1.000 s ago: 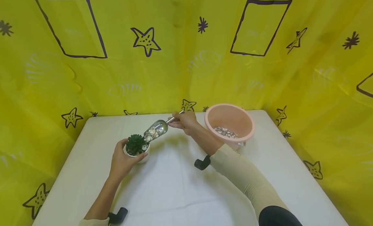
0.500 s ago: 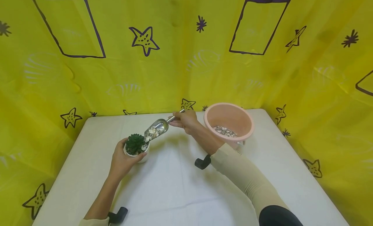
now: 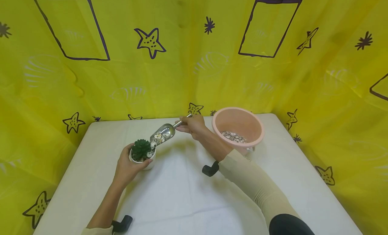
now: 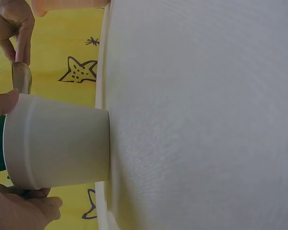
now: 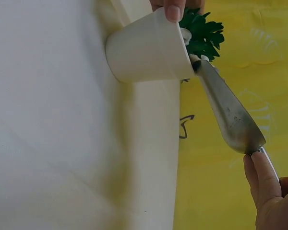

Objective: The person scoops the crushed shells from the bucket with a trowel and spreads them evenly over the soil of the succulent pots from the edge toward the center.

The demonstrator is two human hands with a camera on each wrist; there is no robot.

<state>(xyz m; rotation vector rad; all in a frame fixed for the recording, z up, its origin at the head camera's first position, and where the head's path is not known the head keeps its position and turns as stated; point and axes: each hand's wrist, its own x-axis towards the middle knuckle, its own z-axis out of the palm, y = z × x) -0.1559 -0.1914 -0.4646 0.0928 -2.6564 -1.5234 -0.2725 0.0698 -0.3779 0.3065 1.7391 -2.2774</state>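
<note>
My left hand grips a white plant pot by its rim, thumb on the near side. A green succulent grows from the pot, with some pale shells beside it. My right hand holds the thin handle of a metal scoop. The scoop slopes down to the left and its lip lies right at the pot's rim. White and brownish shells lie in its bowl. In the left wrist view, the pot stands upright on the white table.
A pink bucket with a layer of small shells at its bottom stands at the back right, behind my right forearm. The white-covered table meets a yellow patterned curtain at the back and sides.
A few shells have slid down the scoop toward its lip and into the pot, so the bowl holds slightly fewer. Both hands stay almost in place.
</note>
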